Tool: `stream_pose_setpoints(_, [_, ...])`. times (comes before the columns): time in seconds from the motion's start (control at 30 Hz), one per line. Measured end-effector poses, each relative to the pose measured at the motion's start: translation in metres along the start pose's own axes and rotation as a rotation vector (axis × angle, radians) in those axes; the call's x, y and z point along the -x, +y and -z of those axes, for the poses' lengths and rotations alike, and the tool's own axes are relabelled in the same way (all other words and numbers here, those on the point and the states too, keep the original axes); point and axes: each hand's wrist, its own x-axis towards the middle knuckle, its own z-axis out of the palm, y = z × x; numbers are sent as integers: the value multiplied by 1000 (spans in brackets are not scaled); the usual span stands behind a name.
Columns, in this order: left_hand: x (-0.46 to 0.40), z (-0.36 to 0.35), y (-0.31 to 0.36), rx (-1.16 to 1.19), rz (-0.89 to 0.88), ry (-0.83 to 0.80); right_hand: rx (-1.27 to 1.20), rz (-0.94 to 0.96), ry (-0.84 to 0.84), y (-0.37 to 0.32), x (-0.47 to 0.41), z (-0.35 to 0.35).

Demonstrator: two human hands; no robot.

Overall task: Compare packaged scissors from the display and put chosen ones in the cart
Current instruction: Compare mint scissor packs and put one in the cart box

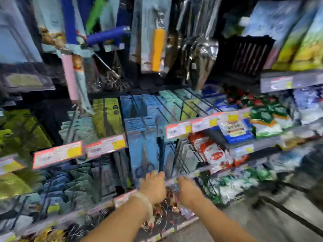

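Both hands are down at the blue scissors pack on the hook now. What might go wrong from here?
1. The blue scissors pack hangs in front of a row on one hook; pulling it may drag the packs behind off too.
2. The left hand and right hand are crowded low by the price rail, which may snag the card.
3. The view is blurred, so the grip can't be confirmed.

A shop aisle stocked with hanging housewares and bagged goods.

Carded packs, among them blue scissors cards (145, 151), are hung on black wire pegs (167, 112); red-and-yellow price labels (57, 154) are clipped along the shelf edges, and red-and-white food pouches (215, 154) are stacked on grey shelves (279, 83) alongside.
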Motion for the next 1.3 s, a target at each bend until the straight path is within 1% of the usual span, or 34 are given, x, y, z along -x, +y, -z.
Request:
stream_pose_setpoints(0.07, [-10,2,52,-85,-101,-15,63,-57,25,45,10,20])
stream_pose_setpoints(0.3, [-21,-15,242,-222,-416,-45,84,-305,161,200,84,97])
stream_pose_setpoints(0.43, [-11,-36,340,-332,-603,-44,23,-500,202,288,134,120])
stream_pose_setpoints(0.57, [1,-61,427,-395,-732,-96,-29,-669,229,362,190,135])
stream_pose_setpoints(0.7, [14,-85,506,-468,-860,-137,-126,-828,243,426,230,136])
stream_pose_setpoints(0.87, [13,-122,588,-526,-985,-200,-231,-980,239,495,257,131])
stream_pose_setpoints(1.0, [-9,-143,651,-575,-1083,-198,-247,-1035,282,554,256,142])
stream_pose_setpoints(1.1, [-37,-147,708,-562,-1131,-174,-232,-1051,301,604,245,168])
stream_pose_setpoints(1.2, [-72,-143,769,-551,-1124,-191,-239,-1066,304,663,230,205])
stream_pose_setpoints(1.3, [-105,-140,825,-544,-1131,-183,-278,-1082,358,719,211,242])
